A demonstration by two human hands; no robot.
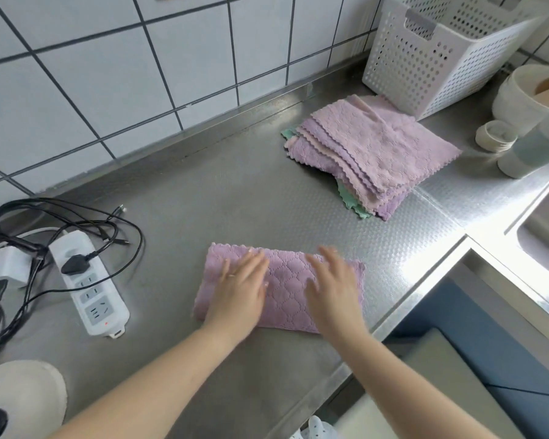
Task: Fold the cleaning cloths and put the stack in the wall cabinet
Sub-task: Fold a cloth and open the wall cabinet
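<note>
A purple quilted cloth [287, 291], folded into a long rectangle, lies on the steel counter [203, 191] near its front edge. My left hand [240, 288] presses flat on the cloth's left half, fingers straight. Over the right half my right hand [333, 288] lies flat too, slightly blurred. Farther back on the right sits a loose pile of unfolded cloths [371, 150], mostly purple and pink, with a green one [349, 201] showing at the bottom. No wall cabinet is in view.
A white power strip [89, 280] with black cables [45, 223] and a charger lies at the left. A white perforated basket [438, 52] stands at the back right beside bowls and a cup [526, 153]. A sink [545, 229] is at the right edge.
</note>
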